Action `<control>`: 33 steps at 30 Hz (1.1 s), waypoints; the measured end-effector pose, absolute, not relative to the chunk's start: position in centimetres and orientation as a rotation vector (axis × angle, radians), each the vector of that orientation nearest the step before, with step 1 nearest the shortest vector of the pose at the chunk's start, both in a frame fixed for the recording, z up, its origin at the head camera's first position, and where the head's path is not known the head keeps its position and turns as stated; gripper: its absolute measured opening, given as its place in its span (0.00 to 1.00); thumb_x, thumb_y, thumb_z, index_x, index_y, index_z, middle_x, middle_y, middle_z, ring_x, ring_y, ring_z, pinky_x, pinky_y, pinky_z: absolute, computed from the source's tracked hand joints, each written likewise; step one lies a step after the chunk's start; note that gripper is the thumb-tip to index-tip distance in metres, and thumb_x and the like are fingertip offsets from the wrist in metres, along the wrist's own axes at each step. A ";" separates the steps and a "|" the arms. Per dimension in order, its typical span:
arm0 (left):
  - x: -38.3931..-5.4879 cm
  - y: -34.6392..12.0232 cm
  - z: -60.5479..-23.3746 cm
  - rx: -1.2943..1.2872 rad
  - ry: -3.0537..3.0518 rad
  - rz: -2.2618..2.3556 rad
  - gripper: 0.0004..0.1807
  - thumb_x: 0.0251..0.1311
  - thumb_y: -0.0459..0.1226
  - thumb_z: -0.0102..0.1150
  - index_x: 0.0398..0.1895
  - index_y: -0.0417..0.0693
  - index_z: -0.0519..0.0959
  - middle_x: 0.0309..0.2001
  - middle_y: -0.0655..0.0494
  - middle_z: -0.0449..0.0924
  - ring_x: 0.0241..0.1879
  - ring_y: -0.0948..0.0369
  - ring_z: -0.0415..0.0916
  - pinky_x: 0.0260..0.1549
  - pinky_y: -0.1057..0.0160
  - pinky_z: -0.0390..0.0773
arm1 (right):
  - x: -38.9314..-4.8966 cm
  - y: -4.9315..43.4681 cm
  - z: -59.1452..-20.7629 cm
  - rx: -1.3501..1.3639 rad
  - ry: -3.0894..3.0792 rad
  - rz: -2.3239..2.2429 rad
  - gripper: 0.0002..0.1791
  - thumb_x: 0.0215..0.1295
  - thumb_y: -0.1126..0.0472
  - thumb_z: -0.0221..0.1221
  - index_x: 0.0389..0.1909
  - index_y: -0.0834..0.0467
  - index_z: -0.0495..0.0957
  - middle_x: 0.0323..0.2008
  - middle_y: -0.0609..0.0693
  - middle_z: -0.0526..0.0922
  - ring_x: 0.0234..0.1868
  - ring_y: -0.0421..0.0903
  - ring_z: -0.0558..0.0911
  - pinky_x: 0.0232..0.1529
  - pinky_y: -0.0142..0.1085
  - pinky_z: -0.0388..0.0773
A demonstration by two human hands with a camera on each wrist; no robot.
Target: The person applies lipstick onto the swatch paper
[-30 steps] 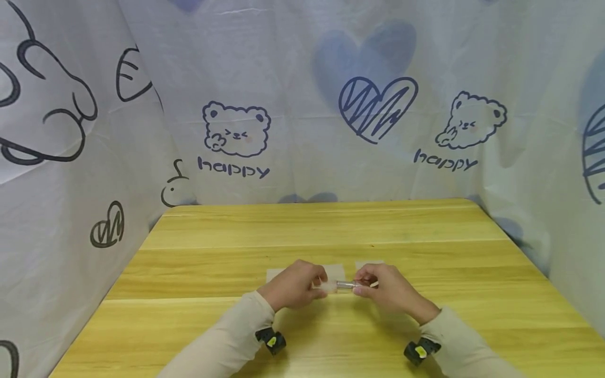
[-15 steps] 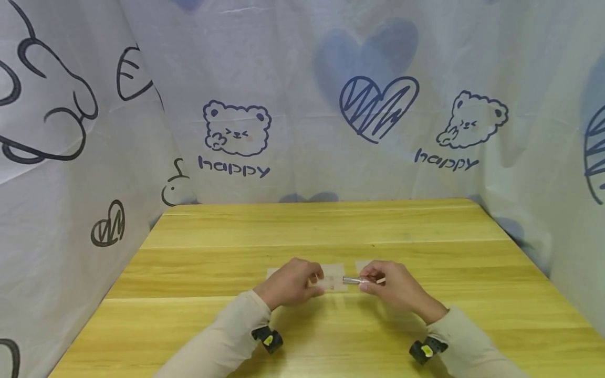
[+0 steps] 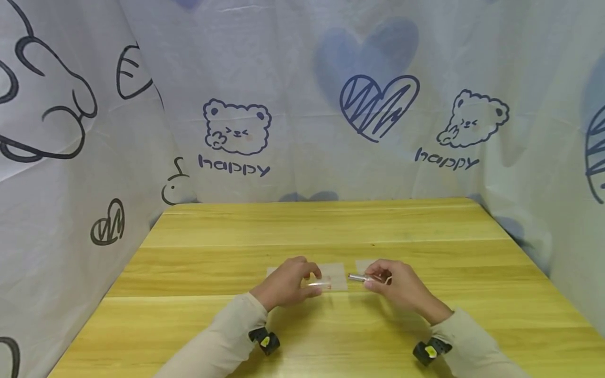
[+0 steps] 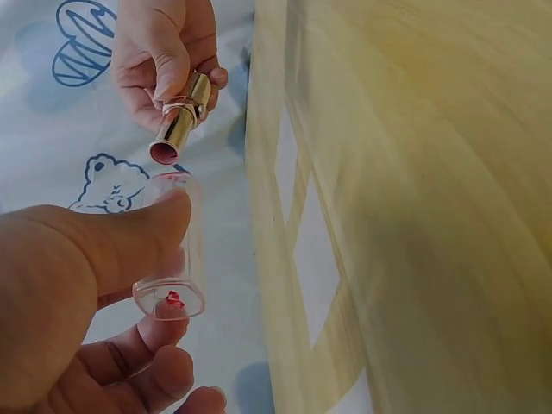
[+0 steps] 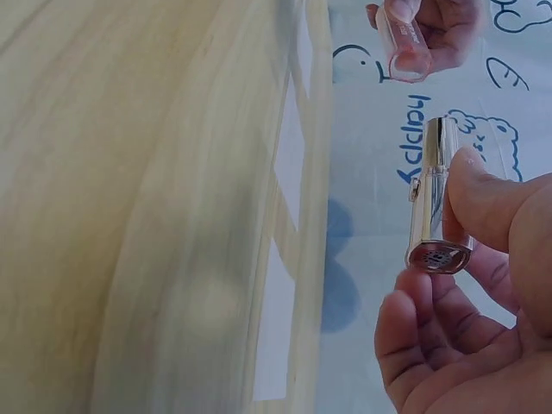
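Observation:
In the head view my left hand [image 3: 288, 283] and right hand [image 3: 400, 283] face each other just above the table's middle. Between left thumb and fingers I pinch a clear lipstick cap [image 4: 196, 241], with a small red mark at its near end in the left wrist view. My right hand pinches a shiny gold and silver lipstick tube [image 5: 429, 207] by its base, its narrower metal end pointing left toward the cap. A gap separates tube and cap. The tube's open end looks reddish inside; whether lipstick stands in it I cannot tell.
White paper rectangles lie in a row on the wood-grain table [image 3: 302, 226], under and behind the hands; one paper [image 3: 338, 272] shows between them, another [image 3: 363, 264] by the right hand. A pale curtain [image 3: 302, 157] with printed bears and hearts encloses the table's back and sides.
The hands have drawn apart, the right one moving right with the lipstick tube and the left slightly left with the cap. The gap between tube and cap has widened.

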State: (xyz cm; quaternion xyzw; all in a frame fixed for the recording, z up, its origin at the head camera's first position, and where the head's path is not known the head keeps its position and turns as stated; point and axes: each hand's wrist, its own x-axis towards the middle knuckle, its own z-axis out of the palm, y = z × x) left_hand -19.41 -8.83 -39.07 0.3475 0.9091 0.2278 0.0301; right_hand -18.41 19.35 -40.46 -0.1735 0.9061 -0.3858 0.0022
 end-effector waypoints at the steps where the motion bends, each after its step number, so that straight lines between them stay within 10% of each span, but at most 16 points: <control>1: -19.4 -8.9 -39.1 1.071 2.802 0.704 0.15 0.63 0.43 0.64 0.48 0.45 0.80 0.39 0.54 0.76 0.39 0.58 0.74 0.37 0.61 0.76 | -18.4 19.4 -40.5 -0.535 2.845 -1.215 0.09 0.62 0.58 0.66 0.40 0.55 0.82 0.30 0.43 0.78 0.31 0.41 0.75 0.30 0.33 0.74; 33: -18.9 -9.2 -40.6 1.074 2.695 0.783 0.10 0.59 0.38 0.67 0.37 0.51 0.74 0.38 0.51 0.85 0.35 0.63 0.82 0.35 0.68 0.79 | -18.3 20.1 -41.4 -0.452 2.767 -1.332 0.08 0.62 0.61 0.66 0.39 0.57 0.78 0.36 0.48 0.81 0.33 0.42 0.81 0.32 0.33 0.79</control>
